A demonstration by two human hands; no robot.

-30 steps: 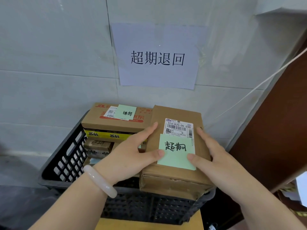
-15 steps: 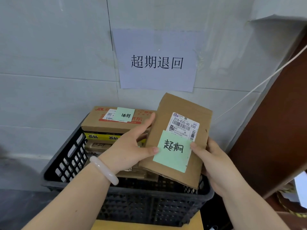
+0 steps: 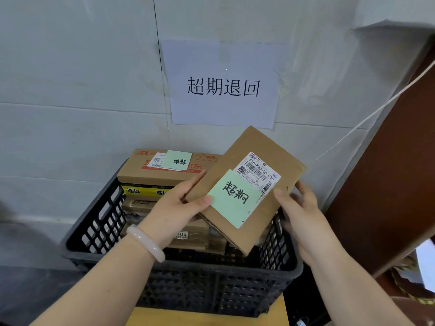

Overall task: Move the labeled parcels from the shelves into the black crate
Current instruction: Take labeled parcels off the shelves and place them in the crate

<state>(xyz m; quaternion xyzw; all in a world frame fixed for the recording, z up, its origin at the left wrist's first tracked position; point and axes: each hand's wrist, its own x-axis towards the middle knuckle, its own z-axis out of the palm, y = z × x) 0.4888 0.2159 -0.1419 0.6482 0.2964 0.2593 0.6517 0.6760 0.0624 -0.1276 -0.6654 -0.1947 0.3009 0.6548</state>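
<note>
Both hands hold the flat cardboard parcel [image 3: 255, 147] by its sides. The left hand [image 3: 174, 208] grips the left edge, thumb pressed on the top face just beside a green note [image 3: 231, 198] and fingers curled along and under the edge. The right hand [image 3: 303, 220] clasps the right edge, thumb on top and fingers behind. The parcel is tilted, its far corner raised toward the wall and its near corner dipping inside the rim of the black crate [image 3: 211, 285], over the right half; whether that corner touches anything below cannot be told. A white shipping label [image 3: 259, 170] with barcodes sits on its top face, partly under the handwritten green note.

In the left half of the crate lies a stack of boxes. The top box [image 3: 146, 175] has red print and its own green note [image 3: 179, 161]; beneath it a box with yellow and black tape [image 3: 141, 191] shows, with more brown parcels lower down.

A pale bracelet [image 3: 146, 243] circles the left wrist. On the tiled wall [image 3: 70, 90] behind the crate hangs a paper sign [image 3: 223, 85] with four printed characters. A thin white cord [image 3: 364, 121] slants across the wall toward a brown wooden panel [image 3: 388, 184] on the right.
</note>
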